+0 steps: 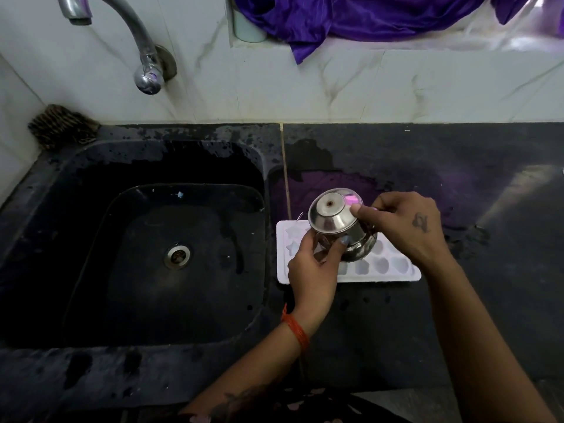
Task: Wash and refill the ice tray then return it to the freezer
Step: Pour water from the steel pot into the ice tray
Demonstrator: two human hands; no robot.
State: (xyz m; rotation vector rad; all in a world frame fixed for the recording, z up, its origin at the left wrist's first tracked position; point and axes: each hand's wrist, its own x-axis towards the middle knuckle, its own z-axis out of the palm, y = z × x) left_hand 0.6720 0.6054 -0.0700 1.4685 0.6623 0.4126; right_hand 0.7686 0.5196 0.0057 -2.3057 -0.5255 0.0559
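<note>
here the white ice tray (393,270) shows shaped moulded cells.

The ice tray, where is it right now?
In the head view the white ice tray lies flat on the dark counter, just right of the sink, under the steel pot that both hands hold tipped over it.

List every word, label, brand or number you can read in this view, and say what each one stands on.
No printed text can be read anywhere in this view.
Back of the right hand: a small dark tattoo mark, too blurred to read as letters.
Steel cup, white ice tray, tap: no label or brand shows.
</note>
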